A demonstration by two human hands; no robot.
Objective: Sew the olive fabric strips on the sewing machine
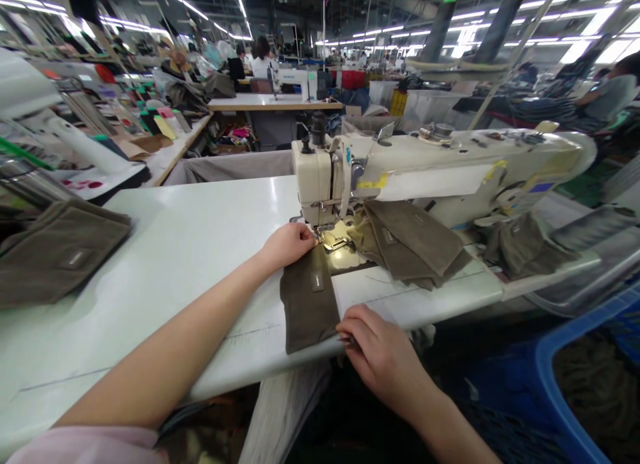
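A dark olive fabric piece [307, 317] with a small label [317, 281] lies flat on the white sewing table [210, 231], its near edge at the table's front. My left hand [289, 245] pinches its far corner, close beside the presser foot [323, 234] of the cream sewing machine [400, 157]. At the near right corner, my right hand [373, 347] has its fingers closed on the fabric's edge. A lit metal plate [345, 251] shows right of the needle area. How far the fabric reaches under the foot is hidden by my left fingers.
More olive pieces [415, 241] are heaped right of the needle, under the machine's arm. Another olive stack [65, 251] rests at the table's left. A blue plastic basket [545, 371] stands low on the right. Further machines and workers occupy the background.
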